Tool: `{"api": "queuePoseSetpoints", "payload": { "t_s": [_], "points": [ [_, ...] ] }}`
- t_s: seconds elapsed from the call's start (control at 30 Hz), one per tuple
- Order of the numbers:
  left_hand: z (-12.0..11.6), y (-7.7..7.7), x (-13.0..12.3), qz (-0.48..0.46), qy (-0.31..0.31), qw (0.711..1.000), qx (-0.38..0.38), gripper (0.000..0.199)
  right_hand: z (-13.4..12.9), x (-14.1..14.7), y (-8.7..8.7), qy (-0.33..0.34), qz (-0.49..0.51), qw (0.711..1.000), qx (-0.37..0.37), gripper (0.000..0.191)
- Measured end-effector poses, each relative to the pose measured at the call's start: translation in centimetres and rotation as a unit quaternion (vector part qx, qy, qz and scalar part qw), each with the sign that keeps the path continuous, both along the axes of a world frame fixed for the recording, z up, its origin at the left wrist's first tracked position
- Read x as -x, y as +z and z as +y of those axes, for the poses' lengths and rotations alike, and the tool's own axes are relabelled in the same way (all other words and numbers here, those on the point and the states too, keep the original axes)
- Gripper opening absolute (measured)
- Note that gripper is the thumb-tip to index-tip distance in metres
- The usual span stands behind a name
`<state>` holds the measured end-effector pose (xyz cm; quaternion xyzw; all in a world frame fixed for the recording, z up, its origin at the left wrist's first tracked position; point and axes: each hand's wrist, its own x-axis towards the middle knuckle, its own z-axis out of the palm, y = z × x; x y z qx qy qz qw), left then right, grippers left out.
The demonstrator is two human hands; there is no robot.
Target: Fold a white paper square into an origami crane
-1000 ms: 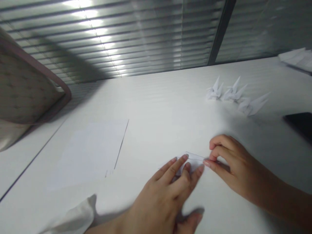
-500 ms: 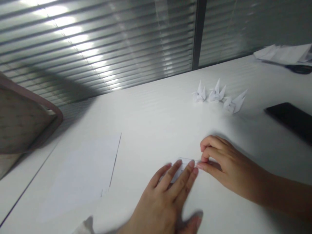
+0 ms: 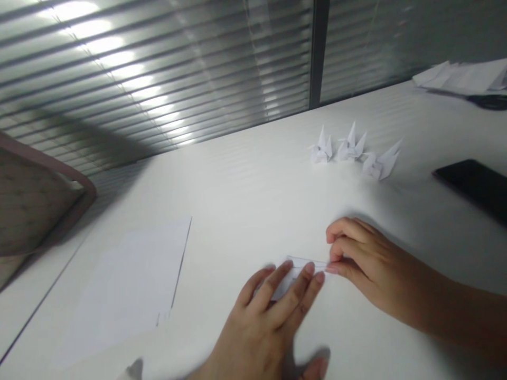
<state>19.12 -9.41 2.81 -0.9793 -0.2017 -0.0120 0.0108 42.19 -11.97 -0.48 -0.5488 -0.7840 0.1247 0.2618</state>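
A small folded piece of white paper [image 3: 282, 290] lies flat on the white table. Over it rests my left hand [image 3: 269, 316], fingers stretched out and pressing on the paper, thumb apart near the bottom edge. My right hand [image 3: 368, 264] is at the paper's right corner, its thumb and index finger pinched on that corner and the other fingers curled. Much of the folded paper is hidden beneath my left fingers.
Three folded paper cranes [image 3: 351, 149] stand in a row further back. A black phone [image 3: 475, 184] lies at the right, scissors [image 3: 489, 101] and papers [image 3: 463, 75] behind it. White sheets [image 3: 134, 279] lie left, near a bag [image 3: 35, 206]. Blinds [image 3: 158, 63] cover the window.
The camera view has shifted slightly. My right finger and thumb have slid a little rightward to the paper's corner, while my left hand stays spread on the paper.
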Motion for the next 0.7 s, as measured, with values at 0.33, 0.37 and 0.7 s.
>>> {"api": "queuePoseSetpoints", "payload": {
  "t_s": [0.33, 0.37, 0.7],
  "points": [
    [0.2, -0.1, 0.0, -0.017, 0.006, 1.000, 0.019, 0.059, -0.1, 0.3, 0.1, -0.018, 0.001, 1.000, -0.014, 0.013],
    [0.2, -0.1, -0.1, -0.016, 0.007, 1.000, 0.024, 0.059, -0.1, 0.2, 0.1, -0.018, 0.009, 1.000, -0.011, 0.013],
    [0.7, -0.1, -0.4, -0.030, 0.009, 0.997, 0.074, 0.058, 0.8, -1.8, 0.1, 0.035, 0.097, 0.991, 0.081, 0.018]
  ]
}}
